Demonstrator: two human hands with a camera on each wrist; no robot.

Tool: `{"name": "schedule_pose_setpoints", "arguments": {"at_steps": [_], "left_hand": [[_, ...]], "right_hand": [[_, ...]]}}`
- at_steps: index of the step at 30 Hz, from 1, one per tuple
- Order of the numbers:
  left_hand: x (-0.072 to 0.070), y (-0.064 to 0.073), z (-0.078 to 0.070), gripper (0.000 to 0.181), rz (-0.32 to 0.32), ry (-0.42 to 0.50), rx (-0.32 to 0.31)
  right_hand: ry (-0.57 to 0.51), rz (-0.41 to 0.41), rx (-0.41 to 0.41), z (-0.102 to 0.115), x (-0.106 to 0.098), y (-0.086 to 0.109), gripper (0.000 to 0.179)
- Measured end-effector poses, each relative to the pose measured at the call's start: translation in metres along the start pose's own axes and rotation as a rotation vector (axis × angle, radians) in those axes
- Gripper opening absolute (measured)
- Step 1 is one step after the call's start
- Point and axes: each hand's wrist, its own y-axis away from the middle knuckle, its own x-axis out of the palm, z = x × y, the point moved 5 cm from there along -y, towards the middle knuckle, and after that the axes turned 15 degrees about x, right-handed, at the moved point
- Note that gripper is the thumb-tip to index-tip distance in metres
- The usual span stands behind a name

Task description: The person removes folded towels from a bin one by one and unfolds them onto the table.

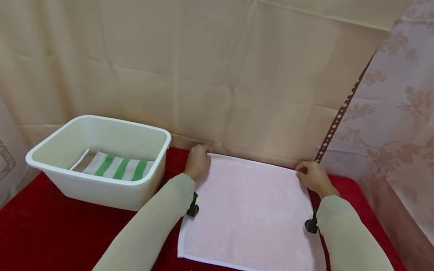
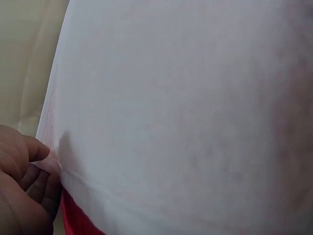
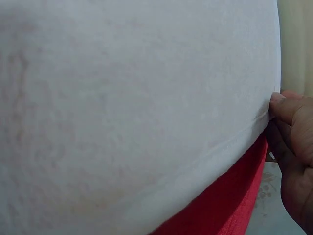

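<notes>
A pale pink towel [image 1: 251, 220] with white hems lies spread out on the red cloth in the head view. My left hand [image 1: 198, 162] pinches its far left corner between thumb and fingers, which the left wrist view shows close up beside the towel [image 2: 161, 107]. At the far right corner, my right hand [image 1: 315, 178] pinches the hem; in the right wrist view the thumb and fingers of that hand [image 3: 296, 142] meet on the towel's [image 3: 146, 107] corner. Both far corners look slightly raised.
Left of the towel stands a white plastic basin [image 1: 114, 193] holding a folded towel [image 1: 121, 168] with green, white and brown stripes. Red cloth [image 1: 69, 230] covers the table. A beige curtain [image 1: 209, 63] hangs behind, and a floral curtain [image 1: 425, 110] hangs at the right.
</notes>
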Motion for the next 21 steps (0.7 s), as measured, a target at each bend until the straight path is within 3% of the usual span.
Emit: {"name": "schedule_pose_setpoints", "arguments": {"at_steps": [11, 15, 21], "left_hand": [[-0.001, 0.001, 0.014, 0.037, -0.076, 0.009, -0.092], [-0.001, 0.002, 0.014, 0.039, -0.065, -0.034, -0.107], [0.0, 0.002, 0.01, 0.033, -0.006, -0.163, -0.08]], "right_hand": [[0.004, 0.033, 0.007, 0.001, -0.001, 0.001, 0.023], [0.007, 0.035, 0.024, -0.003, -0.002, -0.001, 0.026], [0.009, 0.042, 0.041, -0.005, -0.002, -0.002, 0.029]]}}
